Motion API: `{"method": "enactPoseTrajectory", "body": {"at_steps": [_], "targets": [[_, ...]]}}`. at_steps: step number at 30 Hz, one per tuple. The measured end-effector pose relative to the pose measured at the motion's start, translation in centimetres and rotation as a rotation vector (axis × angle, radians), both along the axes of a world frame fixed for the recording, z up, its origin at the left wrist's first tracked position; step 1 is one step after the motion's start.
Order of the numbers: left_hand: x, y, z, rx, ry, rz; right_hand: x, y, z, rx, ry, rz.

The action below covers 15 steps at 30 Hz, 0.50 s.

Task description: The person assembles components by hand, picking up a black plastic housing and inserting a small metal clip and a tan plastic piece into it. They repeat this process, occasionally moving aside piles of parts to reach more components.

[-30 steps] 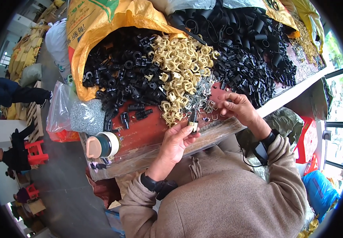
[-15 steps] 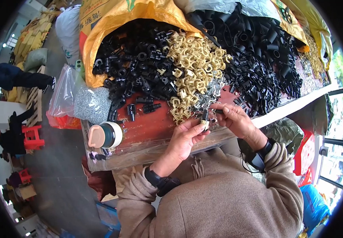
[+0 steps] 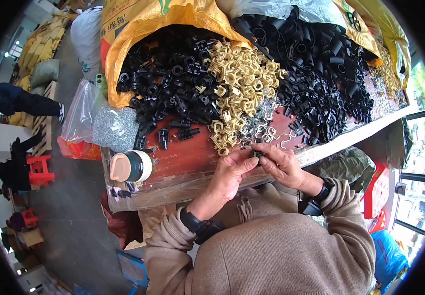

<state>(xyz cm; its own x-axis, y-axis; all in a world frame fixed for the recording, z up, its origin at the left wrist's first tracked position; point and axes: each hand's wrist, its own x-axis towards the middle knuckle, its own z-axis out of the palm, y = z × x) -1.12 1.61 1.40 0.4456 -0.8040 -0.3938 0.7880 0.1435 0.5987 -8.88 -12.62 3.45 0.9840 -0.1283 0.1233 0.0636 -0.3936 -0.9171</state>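
Observation:
My left hand and my right hand meet above the near edge of the red tabletop. Pinched between their fingertips is a small black plastic part, mostly hidden by the fingers. Just beyond my hands lie thin bent metal clips and a heap of cream plastic collars. Left of the collars spreads a pile of black tubular fittings. Small black plastic pieces are heaped to the right.
A cup with a pink lid stands at the table's near left corner, beside a clear bag of small metal parts. An open yellow sack holds the black fittings. Larger black tubes lie at the back right. Two people are in the left background.
My right hand has moved left and nearer, bringing its small black piece against the part in my left hand. The cream collar seen in my left fingers is now hidden.

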Motion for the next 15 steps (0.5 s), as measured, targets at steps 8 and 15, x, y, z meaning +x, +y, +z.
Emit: {"method": "enactPoseTrajectory", "body": {"at_steps": [8,15], "targets": [[-0.3,0.3,-0.6,0.001,0.086,-0.118,-0.1,-2.0,-1.0,-0.395,-0.382,0.048],[0.2,-0.6,0.7,0.068,-0.063,-0.189,-0.9,-3.2,-0.8,-0.556,-0.456,0.069]]}}
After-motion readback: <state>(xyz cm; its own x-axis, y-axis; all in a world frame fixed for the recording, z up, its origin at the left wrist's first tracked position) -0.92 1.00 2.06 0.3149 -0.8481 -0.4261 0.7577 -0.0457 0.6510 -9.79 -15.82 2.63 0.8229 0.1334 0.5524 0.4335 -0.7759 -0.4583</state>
